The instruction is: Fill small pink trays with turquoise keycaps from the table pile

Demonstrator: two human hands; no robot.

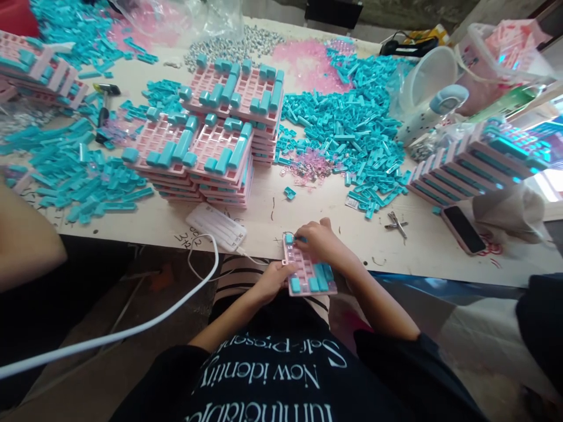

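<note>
My left hand (pixel 273 282) grips the left edge of a small pink keypad frame (pixel 303 266), thumb on top and fingers underneath. The frame has an open grid, with turquoise keycaps along its near and right sides and one keycap (pixel 289 238) at the far left corner. My right hand (pixel 317 237) is bent over the far edge, its fingertips pinched together beside that corner keycap. Whatever lies between those fingertips is too small and hidden to make out. The frame is held over my lap at the table's front edge.
Stacked pink frames with turquoise keycaps (pixel 189 146) stand ahead, with another stack (pixel 475 158) at right. Loose turquoise keycaps (pixel 347 129) are heaped behind. A white power bank (pixel 216 227), metal clippers (pixel 397 225) and a phone (pixel 464 230) lie nearby. Another person's arm (pixel 29 240) is at left.
</note>
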